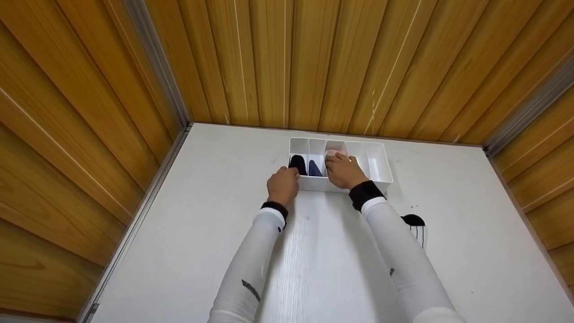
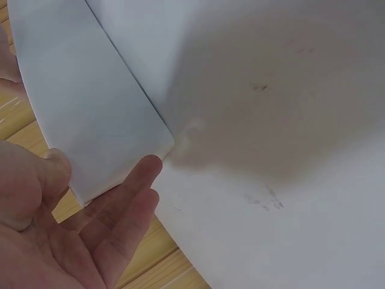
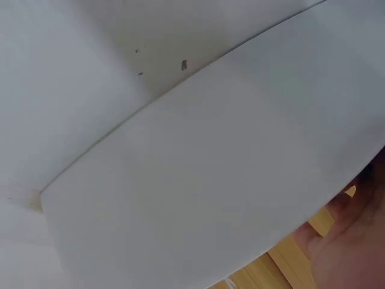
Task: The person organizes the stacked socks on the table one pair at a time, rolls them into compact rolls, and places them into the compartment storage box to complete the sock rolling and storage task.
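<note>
Scanning the desk [image 1: 215,179], I find the white divided box [image 1: 309,184] along its far edge, near-left corner gripped by the left hand [image 1: 282,185]. The right hand [image 1: 344,172] reaches into the middle compartment [image 1: 335,145]; pinching or pressing, I can't tell. What looks like a striped sock [image 1: 413,220] lies toward the right edge. Tucking the pink bundle [image 1: 331,153] into that compartment seems the step; next calls for releasing it.

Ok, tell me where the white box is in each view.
Head: the box is just right of centre, on the table near the wood wall.
Left wrist: the box is at upper left, the left hand at its lower end.
Right wrist: the box fills the middle, slanting up to the right.
Shared landmark: the white table.
</note>
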Tool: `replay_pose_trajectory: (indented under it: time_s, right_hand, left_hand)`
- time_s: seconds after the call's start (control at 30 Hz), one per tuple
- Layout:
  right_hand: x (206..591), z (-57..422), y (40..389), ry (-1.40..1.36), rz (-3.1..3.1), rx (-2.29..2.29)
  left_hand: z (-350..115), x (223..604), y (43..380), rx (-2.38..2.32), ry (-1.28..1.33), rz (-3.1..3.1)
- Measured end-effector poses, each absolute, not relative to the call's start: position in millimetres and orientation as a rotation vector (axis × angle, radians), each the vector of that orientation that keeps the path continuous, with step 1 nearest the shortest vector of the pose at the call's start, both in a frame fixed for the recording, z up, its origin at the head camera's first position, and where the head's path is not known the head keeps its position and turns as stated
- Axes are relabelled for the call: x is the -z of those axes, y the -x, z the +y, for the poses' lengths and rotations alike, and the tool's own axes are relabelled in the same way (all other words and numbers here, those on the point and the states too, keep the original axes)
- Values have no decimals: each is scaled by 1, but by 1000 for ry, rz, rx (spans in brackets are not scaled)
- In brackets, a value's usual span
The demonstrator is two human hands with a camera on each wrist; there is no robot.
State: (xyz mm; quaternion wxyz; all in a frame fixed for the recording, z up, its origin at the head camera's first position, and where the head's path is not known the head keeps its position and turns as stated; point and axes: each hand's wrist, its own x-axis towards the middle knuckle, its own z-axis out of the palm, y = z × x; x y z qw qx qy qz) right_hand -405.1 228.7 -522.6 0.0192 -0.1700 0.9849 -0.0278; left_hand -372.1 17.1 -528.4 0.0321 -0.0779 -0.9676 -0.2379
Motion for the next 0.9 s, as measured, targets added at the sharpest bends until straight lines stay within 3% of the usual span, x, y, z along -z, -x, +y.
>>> replay_pose_trajectory:
  time_s: [0.2,0.43,0.7,0.9]
  right_hand:
    - [532,227,409,384,3034,285]
    - [539,244,396,305,3204,845]
    - [530,242,385,492,3192,805]
    - [526,244,378,474,3185,792]
  left_hand:
    - [18,531,371,741,245,-2967]
    - [14,534,377,765,263,-3013]
    - [-1,527,388,705,249,-3007]
    - [18,533,390,693,383,-2832]
